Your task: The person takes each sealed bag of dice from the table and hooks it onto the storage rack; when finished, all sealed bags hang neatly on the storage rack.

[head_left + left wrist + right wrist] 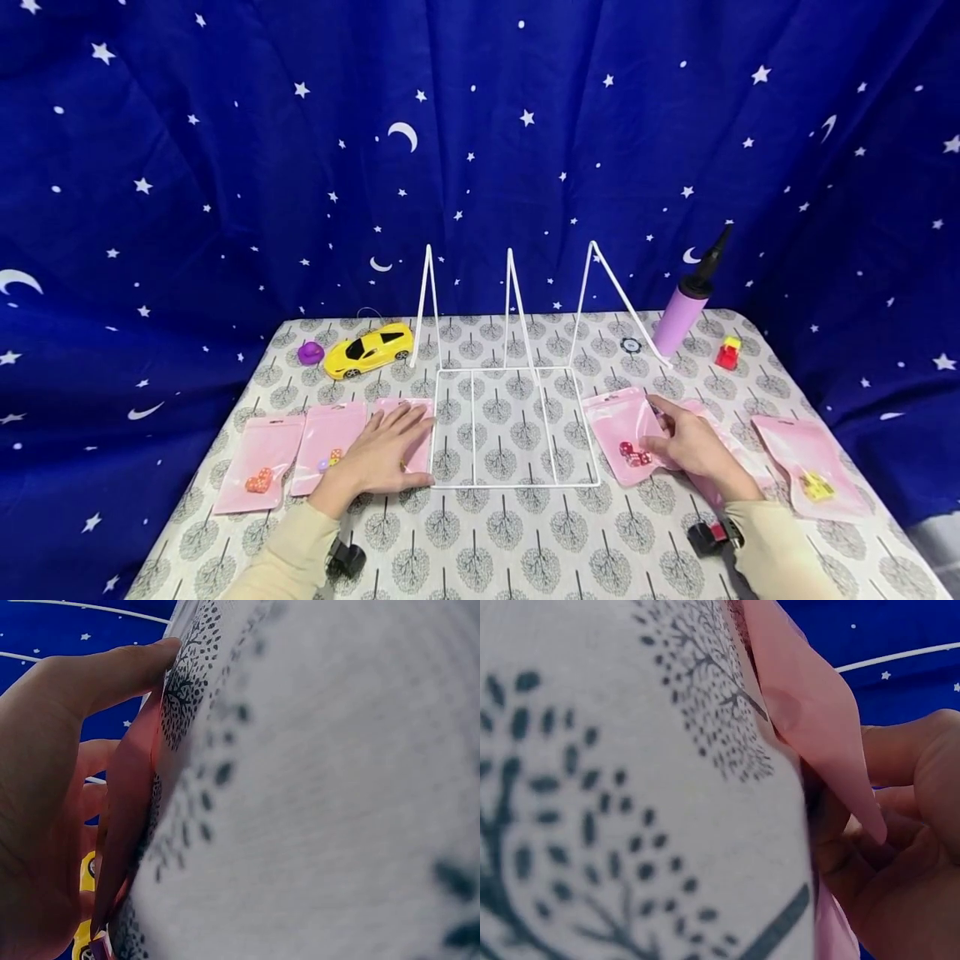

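Now, marks are seen around the rim of the small round disc (631,345), but they are too small to be read. Just right of the white wire rack (514,486), the pink zip bag with red dice (615,414) is being handled by the right hand (693,443). Its right edge is gripped between the thumb and the curled fingers, and from the right wrist that edge is seen standing up off the tree-print tablecloth (476,533), with the red dice lying just beside the thumb.

Over on the other side, the inner left bag (421,452) is partly covered by the left hand (381,454). Its fingers are held straight and slightly spread across the pink plastic, with the thumb set well apart, near the rack's lower left corner; nothing is pinched there.

Farther left, two more bags are laid out: the middle left bag (318,433), partly overlapped by the hand, and the orange-dice bag (264,454). On the right, one pink bag (738,450) is half hidden behind the right hand, and beyond it the bag with yellow pieces (806,454) is placed. Behind, the yellow toy car (369,350) and purple hand pump (681,319) are seen.
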Demonstrator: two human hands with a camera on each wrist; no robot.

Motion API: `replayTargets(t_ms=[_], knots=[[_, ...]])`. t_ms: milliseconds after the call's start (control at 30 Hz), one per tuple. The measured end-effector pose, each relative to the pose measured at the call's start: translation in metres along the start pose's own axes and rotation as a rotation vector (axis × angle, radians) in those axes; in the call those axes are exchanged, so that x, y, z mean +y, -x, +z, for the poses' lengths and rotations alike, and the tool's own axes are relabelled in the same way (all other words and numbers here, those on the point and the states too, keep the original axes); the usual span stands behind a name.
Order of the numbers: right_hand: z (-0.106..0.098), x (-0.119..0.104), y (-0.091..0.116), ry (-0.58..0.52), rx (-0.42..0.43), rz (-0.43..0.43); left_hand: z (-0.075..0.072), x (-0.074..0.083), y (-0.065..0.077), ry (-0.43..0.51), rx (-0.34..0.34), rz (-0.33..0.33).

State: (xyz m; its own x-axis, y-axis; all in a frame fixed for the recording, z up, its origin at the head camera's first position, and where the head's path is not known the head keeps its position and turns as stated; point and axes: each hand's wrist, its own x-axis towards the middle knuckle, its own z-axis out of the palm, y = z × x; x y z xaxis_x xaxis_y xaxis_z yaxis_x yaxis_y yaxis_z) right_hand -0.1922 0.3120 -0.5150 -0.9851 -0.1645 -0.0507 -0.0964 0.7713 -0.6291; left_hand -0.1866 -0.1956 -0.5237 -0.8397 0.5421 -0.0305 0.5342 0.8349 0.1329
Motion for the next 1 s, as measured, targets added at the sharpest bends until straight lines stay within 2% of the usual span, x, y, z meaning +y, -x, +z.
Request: replayTargets(t_ms=[133, 367, 633, 867, 1000], knots=[[0.0, 0.0, 0.0, -0.077, 0.01, 0.007, -0.001, 0.001, 0.0, 0.009, -0.006, 0.0], [0.001, 0.003, 0.001, -0.389, -0.008, 0.086, -0.003, 0.001, 0.002, 0.011, -0.004, 0.004], [0.002, 0.007, 0.007, -0.617, 0.007, 0.101, -0.002, 0.001, 0.002, 0.001, -0.007, 0.001], [-0.001, 0.003, 0.012, -0.519, 0.083, -0.006, -0.002, 0.001, 0.002, 0.013, 0.002, 0.005], [-0.001, 0.001, 0.015, -0.631, 0.08, -0.032, -0.002, 0.001, 0.002, 0.018, 0.007, 0.007]])
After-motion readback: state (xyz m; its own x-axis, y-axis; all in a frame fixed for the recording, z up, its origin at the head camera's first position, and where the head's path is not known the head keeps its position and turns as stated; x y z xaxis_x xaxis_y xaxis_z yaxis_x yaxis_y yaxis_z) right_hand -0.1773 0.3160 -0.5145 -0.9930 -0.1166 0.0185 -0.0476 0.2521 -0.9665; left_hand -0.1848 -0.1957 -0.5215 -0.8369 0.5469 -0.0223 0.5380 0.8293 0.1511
